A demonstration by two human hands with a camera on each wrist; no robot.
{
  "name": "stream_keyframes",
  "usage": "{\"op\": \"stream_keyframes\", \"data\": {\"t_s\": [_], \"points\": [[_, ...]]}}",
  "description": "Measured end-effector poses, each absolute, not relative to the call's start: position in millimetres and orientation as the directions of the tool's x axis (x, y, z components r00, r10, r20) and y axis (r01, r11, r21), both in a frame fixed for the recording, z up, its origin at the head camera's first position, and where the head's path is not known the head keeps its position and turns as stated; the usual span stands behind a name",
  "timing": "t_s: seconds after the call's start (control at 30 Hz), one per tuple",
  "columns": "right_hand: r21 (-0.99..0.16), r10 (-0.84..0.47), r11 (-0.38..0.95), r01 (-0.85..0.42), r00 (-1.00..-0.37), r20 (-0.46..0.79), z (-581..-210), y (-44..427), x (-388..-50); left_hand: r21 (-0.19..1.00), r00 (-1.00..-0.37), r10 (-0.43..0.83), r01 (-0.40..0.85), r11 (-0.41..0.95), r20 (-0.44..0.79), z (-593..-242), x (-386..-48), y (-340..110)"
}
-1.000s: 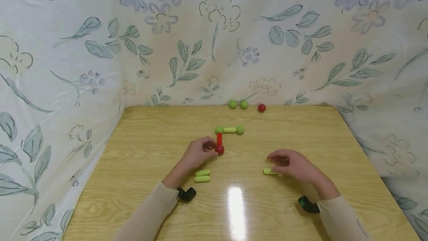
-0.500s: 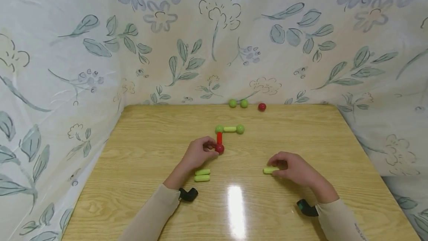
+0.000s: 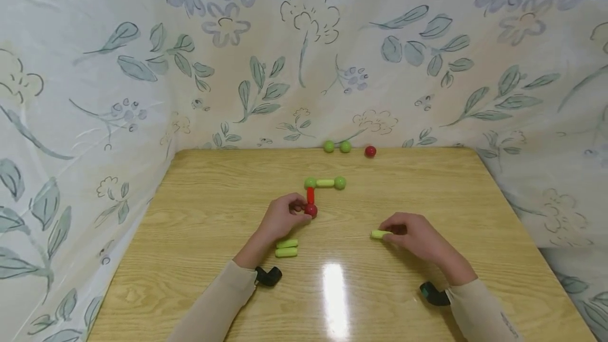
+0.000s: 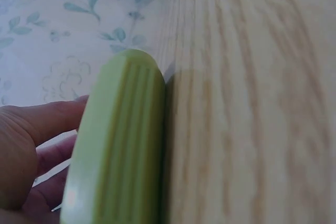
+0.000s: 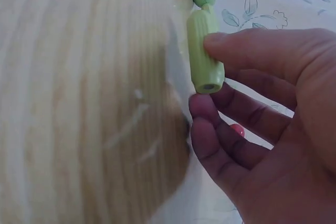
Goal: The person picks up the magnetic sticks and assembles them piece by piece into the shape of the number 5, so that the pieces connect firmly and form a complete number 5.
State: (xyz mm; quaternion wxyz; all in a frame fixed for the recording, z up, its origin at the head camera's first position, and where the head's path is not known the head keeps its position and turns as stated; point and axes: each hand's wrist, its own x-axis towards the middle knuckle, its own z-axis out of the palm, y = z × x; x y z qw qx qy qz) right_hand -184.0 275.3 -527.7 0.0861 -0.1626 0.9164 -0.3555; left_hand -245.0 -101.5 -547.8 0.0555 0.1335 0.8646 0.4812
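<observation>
In the head view, my left hand (image 3: 283, 218) holds a red ball (image 3: 311, 210) between thumb and fingers. A red magnetic rod (image 3: 311, 196) runs from that ball to a green ball (image 3: 310, 183). From there a yellow-green rod (image 3: 325, 183) leads right to another green ball (image 3: 340, 182). My right hand (image 3: 418, 236) pinches a separate yellow-green magnetic rod (image 3: 378, 234), its dark end face showing in the right wrist view (image 5: 202, 51). Two loose yellow-green rods (image 3: 286, 252) lie side by side below my left hand; one looms large in the left wrist view (image 4: 121, 145).
Along the back edge of the wooden table (image 3: 404, 189) sit two green balls (image 3: 345, 146) and a red ball (image 3: 370, 151). A floral cloth (image 3: 266, 15) hangs behind and at the sides. Black wrist devices (image 3: 269, 276) stick out beside both sleeves.
The fingers of my right hand have come together on the yellow-green rod, which has shifted slightly up and left in the head view. My left hand stays at the red ball.
</observation>
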Motion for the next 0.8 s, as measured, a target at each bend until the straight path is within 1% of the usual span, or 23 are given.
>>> {"op": "stream_keyframes", "data": {"t_s": [0.37, 0.8], "points": [[-0.683, -0.371, 0.677, -0.273, -0.929, 0.003, -525.1, 263.9, -193.6, 0.844, -0.959, 0.281, 0.185, 0.504, 0.043, -551.3, -247.5, -101.0], [-0.671, -0.406, 0.672, -0.312, -0.914, 0.018, -520.0, 242.8, -216.2, 0.849, -0.961, 0.274, 0.182, 0.496, 0.046, -549.4, -247.1, -99.6]]}}
